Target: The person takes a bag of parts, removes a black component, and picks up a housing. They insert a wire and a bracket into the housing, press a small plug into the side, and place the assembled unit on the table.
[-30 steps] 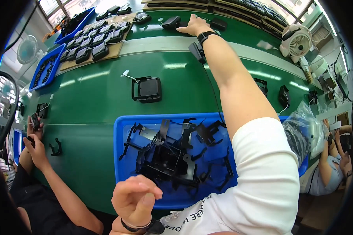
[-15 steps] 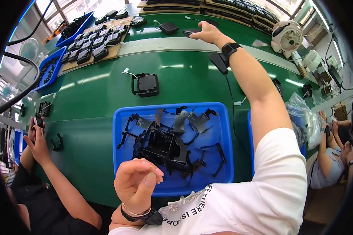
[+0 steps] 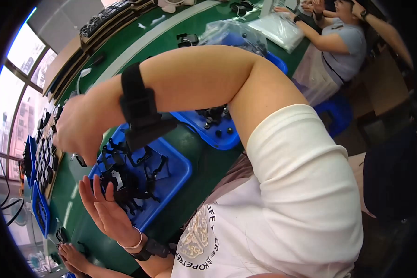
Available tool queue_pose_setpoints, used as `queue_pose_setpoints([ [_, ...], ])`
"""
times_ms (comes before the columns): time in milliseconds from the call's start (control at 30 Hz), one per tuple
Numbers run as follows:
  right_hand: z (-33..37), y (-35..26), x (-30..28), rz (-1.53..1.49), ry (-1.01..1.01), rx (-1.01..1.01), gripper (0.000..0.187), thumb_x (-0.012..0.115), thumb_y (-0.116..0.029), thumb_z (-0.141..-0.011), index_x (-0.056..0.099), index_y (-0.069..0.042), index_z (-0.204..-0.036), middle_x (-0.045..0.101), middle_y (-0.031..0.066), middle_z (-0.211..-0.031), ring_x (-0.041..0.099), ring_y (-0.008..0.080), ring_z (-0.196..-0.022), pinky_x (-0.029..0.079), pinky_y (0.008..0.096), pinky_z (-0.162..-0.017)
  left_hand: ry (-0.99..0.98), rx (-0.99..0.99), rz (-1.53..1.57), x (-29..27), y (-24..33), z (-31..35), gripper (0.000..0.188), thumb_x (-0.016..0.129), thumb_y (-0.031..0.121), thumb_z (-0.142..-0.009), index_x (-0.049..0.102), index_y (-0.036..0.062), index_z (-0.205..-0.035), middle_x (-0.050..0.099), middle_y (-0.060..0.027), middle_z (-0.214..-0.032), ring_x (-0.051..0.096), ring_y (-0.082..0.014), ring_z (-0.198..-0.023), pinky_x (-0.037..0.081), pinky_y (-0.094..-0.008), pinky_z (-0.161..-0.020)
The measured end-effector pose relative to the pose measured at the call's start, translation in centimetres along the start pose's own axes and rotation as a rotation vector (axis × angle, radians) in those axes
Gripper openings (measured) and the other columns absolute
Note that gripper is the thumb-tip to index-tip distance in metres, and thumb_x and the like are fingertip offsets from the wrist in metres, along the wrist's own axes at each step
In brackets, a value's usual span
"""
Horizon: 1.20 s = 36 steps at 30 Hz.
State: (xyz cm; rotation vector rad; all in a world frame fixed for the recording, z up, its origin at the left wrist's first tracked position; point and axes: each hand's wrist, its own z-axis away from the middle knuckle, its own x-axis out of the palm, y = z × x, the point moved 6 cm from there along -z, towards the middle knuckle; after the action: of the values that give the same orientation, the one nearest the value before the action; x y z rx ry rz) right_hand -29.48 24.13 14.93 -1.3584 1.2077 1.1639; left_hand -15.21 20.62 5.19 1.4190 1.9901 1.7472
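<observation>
My right hand (image 3: 81,123) is raised at the left, smeared by motion, its back toward me and its fingers pointing down. What it holds, if anything, is hidden. Just past it a white cable connector (image 3: 85,72) shows; whether its cable joins something in the hand cannot be told. Part of a black frame (image 3: 79,160) shows below the fingers. My left hand (image 3: 104,208) is open, fingers apart and nothing in it, at the near side of a blue tray (image 3: 183,169). Black brackets (image 3: 148,162) lie piled in that tray, partly behind both hands.
A second blue tray (image 3: 222,141) with small black parts sits beyond my right arm, beside a clear plastic bag (image 3: 231,34). Another person's hands (image 3: 74,257) are at the lower left. A seated person (image 3: 336,39) is at the far right. Black devices (image 3: 44,155) stand in rows at left.
My right hand has come back from the far side of the table toward the tray. My left hand has uncurled and spread its fingers. The whole view has turned to the right and tilted.
</observation>
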Motion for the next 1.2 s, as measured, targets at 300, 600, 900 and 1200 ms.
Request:
queue_pose_setpoints([
  [300, 2.7, -7.7, 3.7, -0.184, 0.012, 0.084, 0.047, 0.06, -0.051, -0.07, 0.071, -0.007, -0.084, 0.067, 0.0069, -0.083, 0.064, 0.0257, -0.081, 0.049, 0.0363, -0.066, -0.262, 0.183, -0.892, -1.0, -0.6, 2.4, 0.041, 0.056, 0.012, -0.086, 0.043, -0.0047, -0.121, 0.054, -0.0133, -0.108, 0.056, -0.0193, -0.091, 0.044, -0.03, -0.081],
  [600, 16.6, -4.2, 3.3, -0.735, 0.735, 0.197, 0.041, 0.066, -0.029, -0.08, 0.058, 0.002, -0.105, 0.064, 0.0101, -0.087, 0.061, 0.0149, -0.074, 0.048, 0.0243, -0.065, -0.355, -0.445, 0.42, -1.3, -5.5, 0.8, 0.039, 0.048, 0.022, -0.092, 0.048, -0.0062, -0.118, 0.06, -0.0207, -0.101, 0.061, -0.0313, -0.09, 0.052, -0.0321, -0.068],
  [900, 35.3, 3.5, 10.3, -0.959, 0.797, 0.832, 0.021, 0.063, -0.019, -0.086, 0.063, -0.003, -0.1, 0.064, 0.0067, -0.09, 0.06, 0.0096, -0.073, 0.047, 0.0216, -0.063, -0.551, -0.63, 0.932, -2.7, -6.4, 0.5, 0.047, 0.045, 0.026, -0.093, 0.038, -0.0073, -0.126, 0.043, -0.024, -0.126, 0.049, -0.0318, -0.111, 0.049, -0.0299, -0.067],
  [1200, 26.9, -1.7, 11.7, -0.677, 0.365, 0.757, 0.019, 0.062, -0.013, -0.085, 0.059, 0.001, -0.097, 0.064, 0.009, -0.081, 0.059, 0.0132, -0.063, 0.046, 0.0241, -0.056, -0.506, -0.749, 0.998, -3.3, -7.2, 1.6, 0.048, 0.048, 0.025, -0.092, 0.035, -0.0062, -0.126, 0.045, -0.0197, -0.12, 0.051, -0.0301, -0.106, 0.049, -0.0303, -0.068],
])
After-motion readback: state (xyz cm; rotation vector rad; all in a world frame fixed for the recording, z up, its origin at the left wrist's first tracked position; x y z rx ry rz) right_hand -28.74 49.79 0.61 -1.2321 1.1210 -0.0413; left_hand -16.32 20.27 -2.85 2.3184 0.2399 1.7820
